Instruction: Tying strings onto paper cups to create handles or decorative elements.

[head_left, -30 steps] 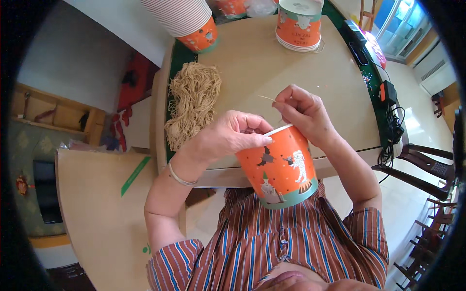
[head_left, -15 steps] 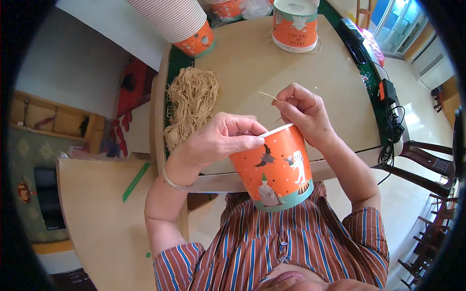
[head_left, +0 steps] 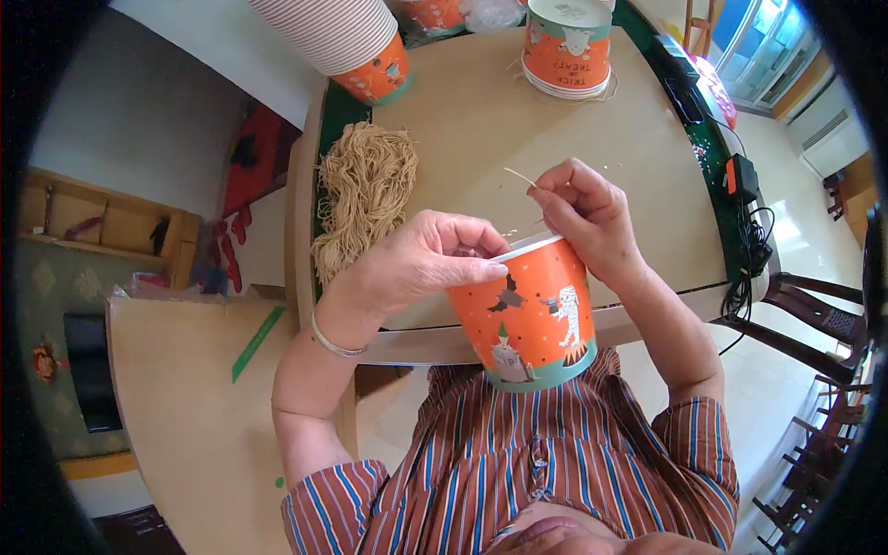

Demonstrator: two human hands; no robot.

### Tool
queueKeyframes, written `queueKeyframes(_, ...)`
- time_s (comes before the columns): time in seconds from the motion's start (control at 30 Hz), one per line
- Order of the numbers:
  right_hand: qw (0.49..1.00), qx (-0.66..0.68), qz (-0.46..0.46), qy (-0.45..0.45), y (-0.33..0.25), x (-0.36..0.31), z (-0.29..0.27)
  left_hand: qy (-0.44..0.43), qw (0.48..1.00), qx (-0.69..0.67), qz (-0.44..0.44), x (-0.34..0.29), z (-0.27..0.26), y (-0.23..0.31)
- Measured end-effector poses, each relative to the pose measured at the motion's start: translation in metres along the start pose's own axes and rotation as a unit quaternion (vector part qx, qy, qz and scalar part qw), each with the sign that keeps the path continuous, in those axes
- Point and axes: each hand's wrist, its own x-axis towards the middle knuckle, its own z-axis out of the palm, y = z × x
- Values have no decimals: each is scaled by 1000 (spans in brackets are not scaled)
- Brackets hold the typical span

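— What are the hands doing?
— The left hand (head_left: 421,264) is curled over the rim of an orange paper cup (head_left: 527,314), thumb along the white lip and fingers bent down inside the mouth, gripping it. The right hand (head_left: 583,217) is closed just past the far rim, fingertips pinched on a thin pale string (head_left: 520,177) whose free end pokes up and to the left.
— Where is the cup itself?
— Held tilted in the air at the near edge of the bench (head_left: 481,129), above the person's striped shirt (head_left: 518,462), its green base pointing down toward the chest.
— And around it, from the left?
— A heap of tan twine (head_left: 365,190) lies on the bench's left side, well apart from the cup. Behind it a long stack of nested cups (head_left: 347,42) lies on its side. Further right, at the far edge, another orange cup (head_left: 566,46) stands upside down. At the right rim, black cables and a power adapter (head_left: 740,176) hang over the edge.
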Motion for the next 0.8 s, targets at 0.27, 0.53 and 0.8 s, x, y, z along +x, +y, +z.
queueKeyframes(0.27, 996, -75, -27, 33, -3, -2, 5, -5, 1000, 23, 3, -2, 1, 2)
queueKeyframes(0.53, 982, -155, -84, 64, -7, -5, 9, 13, 996, 80, 43, -5, 8, 4)
queueKeyframes(0.8, 964, -204, -146, 85, -13, -11, 17, 75, 982, 160, 67, -7, 21, 3)
